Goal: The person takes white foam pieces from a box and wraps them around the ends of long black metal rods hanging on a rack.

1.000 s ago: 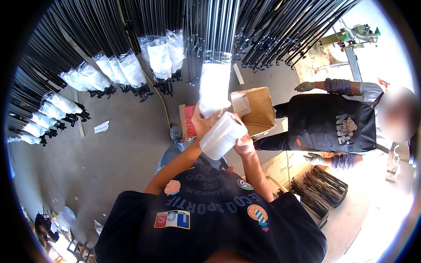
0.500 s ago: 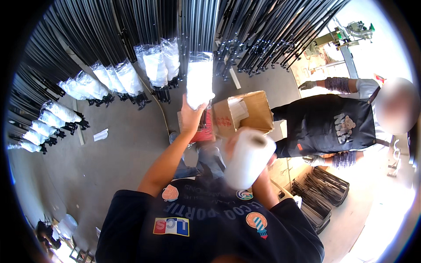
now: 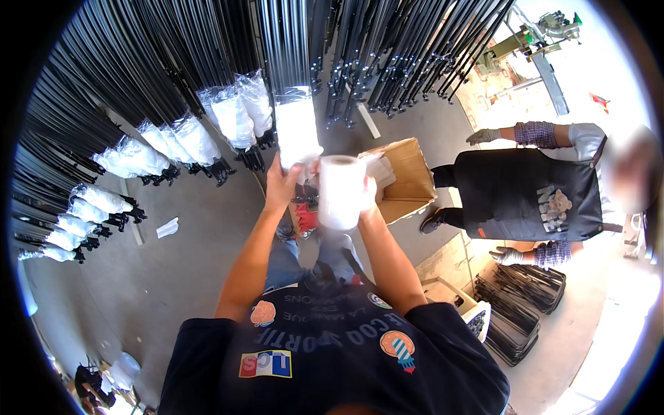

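In front of me a bundle of long black metal tubes (image 3: 286, 48) has its near end covered by a white wrapping (image 3: 297, 124). My left hand (image 3: 279, 183) grips the bottom of that wrapped end, thumb toward the middle. Close to its right, my right hand (image 3: 370, 196) holds a roll of clear plastic film (image 3: 339, 197) by its right side. The roll stands nearly upright, its open core facing up. Its top left edge is right beside the wrapped end; whether film runs between them I cannot tell.
An open cardboard box (image 3: 407, 181) stands right of the roll. More tubes with wrapped ends (image 3: 234, 117) lean at the left, bare ones (image 3: 408, 62) at the right. A co-worker in a black apron (image 3: 522, 194) stands at the right, near trays of black rods (image 3: 512, 325).
The film roll has moved left and up to the wrapped end, my right hand with it, and has turned more upright. My left hand stays at the bundle's end.
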`<control>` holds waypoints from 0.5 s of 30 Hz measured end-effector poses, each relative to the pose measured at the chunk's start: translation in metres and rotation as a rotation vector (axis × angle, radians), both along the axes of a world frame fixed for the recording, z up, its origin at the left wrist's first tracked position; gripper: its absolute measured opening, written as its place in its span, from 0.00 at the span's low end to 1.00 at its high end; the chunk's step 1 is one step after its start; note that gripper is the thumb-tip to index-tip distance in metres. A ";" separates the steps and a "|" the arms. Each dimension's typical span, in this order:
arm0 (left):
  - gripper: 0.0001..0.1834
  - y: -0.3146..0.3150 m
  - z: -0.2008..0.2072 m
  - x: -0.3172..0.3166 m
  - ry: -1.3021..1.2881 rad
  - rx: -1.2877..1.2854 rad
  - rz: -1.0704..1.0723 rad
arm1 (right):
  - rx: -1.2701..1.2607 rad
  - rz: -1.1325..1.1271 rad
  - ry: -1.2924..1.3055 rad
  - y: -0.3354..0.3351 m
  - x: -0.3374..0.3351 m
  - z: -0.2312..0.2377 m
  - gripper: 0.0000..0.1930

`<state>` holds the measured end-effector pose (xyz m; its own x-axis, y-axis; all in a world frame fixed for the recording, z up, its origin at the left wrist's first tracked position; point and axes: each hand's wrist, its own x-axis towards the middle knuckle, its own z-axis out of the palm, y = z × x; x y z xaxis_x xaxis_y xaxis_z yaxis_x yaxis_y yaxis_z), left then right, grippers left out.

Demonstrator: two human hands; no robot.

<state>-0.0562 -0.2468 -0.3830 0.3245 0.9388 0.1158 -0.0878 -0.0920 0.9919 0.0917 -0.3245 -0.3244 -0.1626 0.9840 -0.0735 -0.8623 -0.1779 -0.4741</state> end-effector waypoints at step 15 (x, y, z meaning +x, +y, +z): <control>0.49 -0.007 0.024 0.009 0.250 -0.173 -0.113 | 0.034 0.047 -0.105 0.010 0.020 -0.025 0.49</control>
<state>-0.0474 -0.2538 -0.3590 0.4262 0.8939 -0.1391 0.1604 0.0767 0.9841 0.1113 -0.3141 -0.3496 -0.2014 0.9777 -0.0589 -0.7987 -0.1987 -0.5679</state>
